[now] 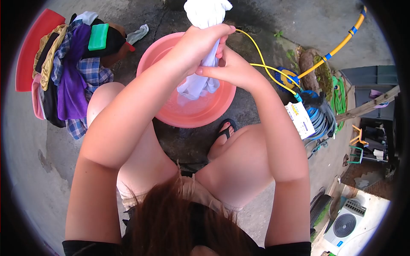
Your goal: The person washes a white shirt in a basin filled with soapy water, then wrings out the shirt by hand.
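Note:
Both of my hands are closed around a bunched, wet-looking white cloth [206, 12] over a pink basin [147, 59]. My left hand [207, 39] wraps it higher up, and a thick wad sticks out above that fist. Just below, my right hand [223, 68] grips the same cloth, thumb pointing left. The cloth's loose lower end hangs down into the basin, where some water shows at the bottom. Whether it is a shirt or another garment cannot be made out. My fingers are partly hidden by the cloth and by each other.
On the left, a red tub [26, 59] stands beside piled clothes, including a purple garment [77, 77], with a green soap-like block [98, 36] on top. At right lie a yellow hose [337, 47], a blue coiled hose [320, 121] and a white printed card [300, 120].

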The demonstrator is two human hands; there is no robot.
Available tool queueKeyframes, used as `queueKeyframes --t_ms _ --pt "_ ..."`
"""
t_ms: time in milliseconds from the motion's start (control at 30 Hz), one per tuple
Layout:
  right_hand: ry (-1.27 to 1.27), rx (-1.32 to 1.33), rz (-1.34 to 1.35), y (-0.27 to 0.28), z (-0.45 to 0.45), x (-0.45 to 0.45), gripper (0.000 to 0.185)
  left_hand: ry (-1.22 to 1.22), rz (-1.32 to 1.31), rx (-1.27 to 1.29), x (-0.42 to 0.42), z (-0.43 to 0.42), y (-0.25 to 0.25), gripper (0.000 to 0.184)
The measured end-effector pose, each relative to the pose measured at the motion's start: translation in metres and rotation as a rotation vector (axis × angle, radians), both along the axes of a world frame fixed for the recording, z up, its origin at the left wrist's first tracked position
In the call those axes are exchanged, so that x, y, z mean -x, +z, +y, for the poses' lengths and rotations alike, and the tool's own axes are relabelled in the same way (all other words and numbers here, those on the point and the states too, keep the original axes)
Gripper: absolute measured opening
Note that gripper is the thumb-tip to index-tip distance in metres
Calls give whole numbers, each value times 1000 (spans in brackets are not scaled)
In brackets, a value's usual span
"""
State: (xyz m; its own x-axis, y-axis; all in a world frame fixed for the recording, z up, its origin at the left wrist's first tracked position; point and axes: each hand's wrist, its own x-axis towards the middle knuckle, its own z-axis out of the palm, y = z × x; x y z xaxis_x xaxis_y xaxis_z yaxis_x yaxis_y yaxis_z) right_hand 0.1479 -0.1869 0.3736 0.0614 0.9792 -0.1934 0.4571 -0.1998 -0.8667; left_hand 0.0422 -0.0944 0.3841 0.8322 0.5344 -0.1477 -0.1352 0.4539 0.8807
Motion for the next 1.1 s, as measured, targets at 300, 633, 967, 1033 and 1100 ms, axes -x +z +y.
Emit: queueKeyframes --t_ms 300,633,967,1033,1100 --pt "-90 19 60 -13 12 12 41 140 125 -487 6 7 6 30" --pt "-314 -222 359 23 -2 15 28 -255 205 -680 13 40 10 71" --pt "-367 -508 544 55 -18 15 28 -476 -53 -428 10 17 9 82" --pt "-412 -535 575 56 -17 14 30 -434 12 -515 9 11 13 81" --pt "-468 -582 628 58 -18 15 31 -497 118 -620 6 5 18 82"
